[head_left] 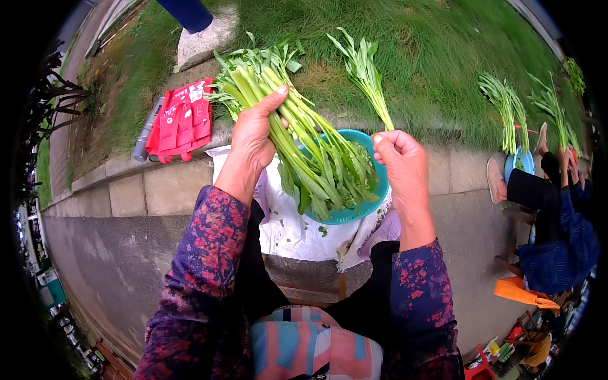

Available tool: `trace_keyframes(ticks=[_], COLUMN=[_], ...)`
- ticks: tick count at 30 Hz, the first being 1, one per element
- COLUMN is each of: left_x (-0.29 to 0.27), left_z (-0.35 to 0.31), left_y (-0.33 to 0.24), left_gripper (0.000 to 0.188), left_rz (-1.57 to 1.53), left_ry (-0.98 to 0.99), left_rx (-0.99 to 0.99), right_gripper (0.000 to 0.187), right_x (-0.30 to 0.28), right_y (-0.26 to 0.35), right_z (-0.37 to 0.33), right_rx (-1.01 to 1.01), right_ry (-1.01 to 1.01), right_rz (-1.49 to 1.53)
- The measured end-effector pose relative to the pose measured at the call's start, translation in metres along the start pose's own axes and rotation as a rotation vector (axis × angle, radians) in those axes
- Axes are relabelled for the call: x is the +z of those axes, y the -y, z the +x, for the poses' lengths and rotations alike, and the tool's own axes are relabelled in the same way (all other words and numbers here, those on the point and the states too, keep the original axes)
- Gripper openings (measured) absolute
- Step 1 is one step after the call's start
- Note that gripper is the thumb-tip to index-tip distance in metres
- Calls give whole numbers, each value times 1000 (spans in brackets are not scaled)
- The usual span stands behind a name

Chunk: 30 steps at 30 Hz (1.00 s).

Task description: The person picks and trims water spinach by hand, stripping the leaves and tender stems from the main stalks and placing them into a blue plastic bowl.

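My left hand [256, 130] is wrapped round a thick bunch of long-stemmed leafy greens [297, 136]. The bunch slants over a teal plastic basin [382, 180], its lower leaves hanging over loose leaves inside. My right hand [403, 158] is closed in a pinch beside the basin's right rim. Just above those fingers, a smaller bunch of greens [364, 69] shows against the grass, its stem ends meeting the hand. Whether the fingers grip these stems cannot be made out.
A white cloth [285, 237] with leaf scraps lies under the basin. Left of it are a red bag [183, 120] and a grey cylinder [147, 130] on the stone kerb [168, 190]. At right, another person [557, 215] sits by a blue basin [520, 163] and more greens [503, 107].
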<state>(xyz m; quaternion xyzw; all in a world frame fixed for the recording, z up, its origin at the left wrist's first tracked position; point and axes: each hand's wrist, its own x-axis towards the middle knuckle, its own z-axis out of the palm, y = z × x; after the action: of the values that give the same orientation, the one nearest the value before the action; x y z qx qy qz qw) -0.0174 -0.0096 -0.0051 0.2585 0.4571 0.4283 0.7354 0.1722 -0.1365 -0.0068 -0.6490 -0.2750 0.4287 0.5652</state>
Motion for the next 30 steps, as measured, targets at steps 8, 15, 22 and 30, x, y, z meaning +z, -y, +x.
trace_keyframes(ticks=[8,15,22,30], left_x=[-42,-42,-35,11], left_z=[23,18,13,-22], left_y=[-23,-30,-26,17], left_gripper=[23,26,24,23], left_rz=[-349,-397,-190,132], left_ry=[-160,-111,-26,155], left_rx=[183,196,168,-18], right_gripper=[7,6,15,35], right_x=[-14,-14,-18,19], right_y=[-9,-12,-11,8], right_z=[-7,-10,-5,-11], right_rx=[-15,-78,-196,-494], right_ry=[102,158,3,-5], right_rz=[-213,-360,-293,-366])
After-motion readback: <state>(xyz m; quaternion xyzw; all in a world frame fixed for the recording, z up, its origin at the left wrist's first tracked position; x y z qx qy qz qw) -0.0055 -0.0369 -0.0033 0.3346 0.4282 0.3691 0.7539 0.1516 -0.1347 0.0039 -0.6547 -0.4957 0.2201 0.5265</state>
